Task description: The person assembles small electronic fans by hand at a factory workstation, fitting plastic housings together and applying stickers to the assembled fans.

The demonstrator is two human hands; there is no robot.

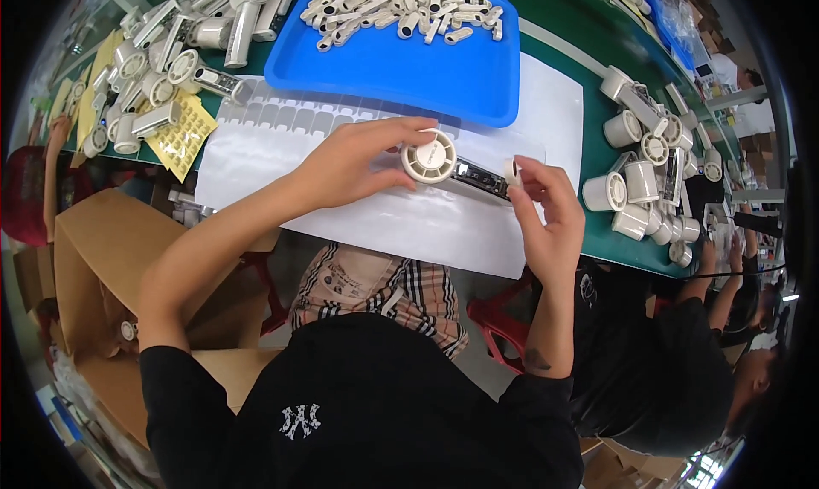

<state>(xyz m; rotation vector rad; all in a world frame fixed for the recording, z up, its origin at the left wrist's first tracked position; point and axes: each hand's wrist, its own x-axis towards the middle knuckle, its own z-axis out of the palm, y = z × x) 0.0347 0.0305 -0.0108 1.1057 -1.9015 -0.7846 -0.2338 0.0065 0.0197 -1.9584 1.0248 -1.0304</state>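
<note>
Over the white sheet, my left hand (363,152) is closed around the round vented head of a white handheld device (429,158), thumb on the near side and fingers on the far side. The handle (479,179) points right, its cover off, showing a dark inside with what looks like a circuit. At the handle's far end, my right hand (550,212) pinches a small white part (512,172) between thumb and fingers. Whether that part touches the handle, I cannot tell.
A blue tray (384,84) holds many small white covers (401,11) at its far side. Similar devices lie piled at left (158,88) and right (653,178). A yellow sheet (183,139) lies under the left pile. A cardboard box (102,259) stands at left; a co-worker (657,361) sits at right.
</note>
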